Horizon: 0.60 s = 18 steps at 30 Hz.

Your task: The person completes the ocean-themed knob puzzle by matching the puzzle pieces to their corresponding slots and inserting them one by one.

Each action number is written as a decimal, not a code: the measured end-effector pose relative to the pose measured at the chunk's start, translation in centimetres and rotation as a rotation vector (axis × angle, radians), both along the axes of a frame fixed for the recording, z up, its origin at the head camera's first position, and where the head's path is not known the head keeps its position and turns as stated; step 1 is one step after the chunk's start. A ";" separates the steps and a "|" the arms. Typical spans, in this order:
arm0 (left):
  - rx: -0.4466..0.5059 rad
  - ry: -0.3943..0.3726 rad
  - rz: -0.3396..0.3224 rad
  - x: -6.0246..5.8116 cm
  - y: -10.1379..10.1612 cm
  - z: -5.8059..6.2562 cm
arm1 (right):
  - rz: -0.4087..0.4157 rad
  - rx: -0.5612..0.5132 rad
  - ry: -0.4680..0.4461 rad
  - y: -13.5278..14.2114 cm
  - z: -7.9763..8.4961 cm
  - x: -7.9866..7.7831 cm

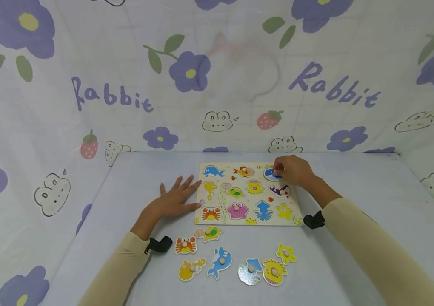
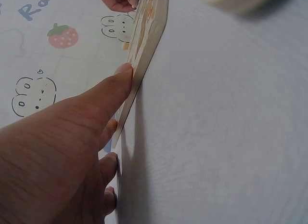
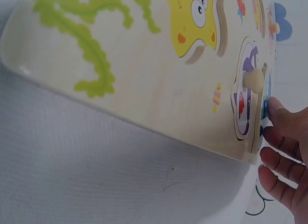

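A wooden sea-animal puzzle board (image 1: 230,166) lies on the table. My right hand (image 1: 292,170) is over its top right corner, thumb and fingertips pinching a blue whale puzzle piece (image 1: 269,174) at the whale-shaped recess. In the right wrist view the blue piece (image 3: 264,108) shows edge-on by the thumb, its knob hidden. Just below it a purple fish piece (image 3: 242,96) with a wooden knob sits in the board. My left hand (image 1: 172,200) lies with fingers spread, thumb and fingertips touching the board's left edge.
Knobbed pieces lie in front of the board: a turtle (image 1: 212,233), a crab (image 1: 190,246), a seahorse (image 1: 186,272), a dolphin (image 1: 224,255), a shiny blue squid (image 1: 248,276), a yellow round fish (image 1: 272,278) and a starfish (image 1: 289,249). A printed curtain (image 1: 240,85) hangs behind the table.
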<state>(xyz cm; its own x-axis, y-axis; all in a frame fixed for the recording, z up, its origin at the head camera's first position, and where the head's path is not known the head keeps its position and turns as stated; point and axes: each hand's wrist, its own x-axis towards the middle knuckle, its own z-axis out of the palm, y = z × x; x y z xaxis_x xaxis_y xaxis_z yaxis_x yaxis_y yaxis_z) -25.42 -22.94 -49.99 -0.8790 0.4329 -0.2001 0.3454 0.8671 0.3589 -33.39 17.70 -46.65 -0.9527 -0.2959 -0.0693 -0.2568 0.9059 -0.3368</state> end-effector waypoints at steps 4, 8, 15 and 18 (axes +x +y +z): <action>0.004 0.005 -0.007 0.1 0.0 0.1 | -0.003 -0.009 0.004 -0.1 -0.2 -0.2; 0.002 0.012 -0.013 -0.1 0.0 -0.1 | 0.000 -0.008 0.007 -0.2 -0.1 -0.1; 0.002 0.012 -0.013 -0.2 0.0 -0.2 | 0.020 -0.007 0.020 -0.4 0.2 0.1; 0.004 0.016 -0.012 0.0 0.0 -0.1 | 0.027 -0.006 0.016 -0.4 0.2 0.1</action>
<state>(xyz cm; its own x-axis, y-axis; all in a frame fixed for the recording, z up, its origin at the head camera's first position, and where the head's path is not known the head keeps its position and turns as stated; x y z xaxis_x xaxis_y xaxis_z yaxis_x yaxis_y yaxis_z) -25.45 -22.91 -50.11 -0.8769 0.4442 -0.1838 0.3615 0.8614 0.3568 -33.33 17.26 -46.48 -0.9455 -0.3214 -0.0527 -0.2860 0.8968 -0.3377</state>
